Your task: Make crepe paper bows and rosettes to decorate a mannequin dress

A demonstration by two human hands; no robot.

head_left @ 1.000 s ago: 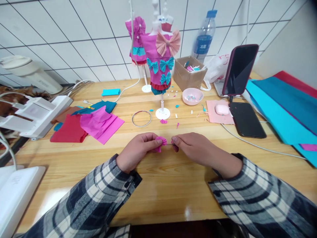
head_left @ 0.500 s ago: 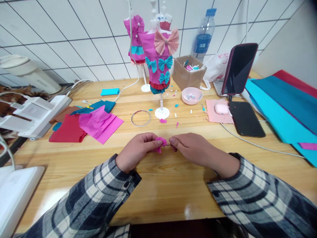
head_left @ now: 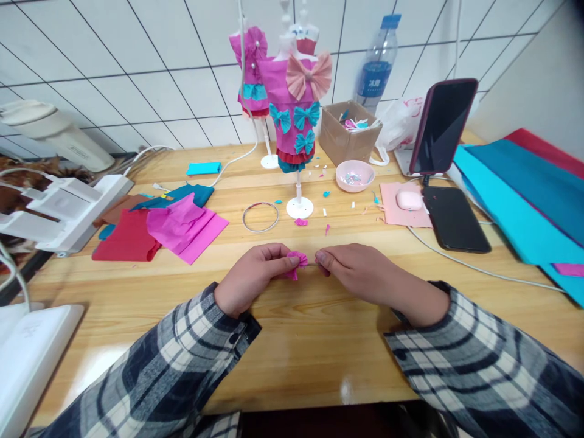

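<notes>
My left hand (head_left: 255, 274) pinches a small pleated piece of magenta crepe paper (head_left: 298, 260) between thumb and fingers, low over the table. A thin, wire-like strand (head_left: 312, 264) runs from the paper to my right hand (head_left: 360, 271). Its thumb and forefinger are closed on the strand's end. Whether the strand is wire or thread is too small to tell. Beyond my hands stands a mini dress form (head_left: 292, 131) in a magenta paper dress, with a peach bow (head_left: 309, 76) and smaller blue bows (head_left: 306, 114).
A wire ring (head_left: 260, 218) and paper scraps (head_left: 302, 222) lie ahead. Folded crepe sheets (head_left: 187, 228) are at left. A pink bowl (head_left: 354, 176), cardboard box (head_left: 350, 137), water bottle (head_left: 378, 67), phones (head_left: 456, 219) and blue sheets (head_left: 524, 201) stand or lie toward the right.
My right hand has shifted slightly right, away from the magenta paper, and a little more of the strand shows between my hands. The left hand keeps its pinch.
</notes>
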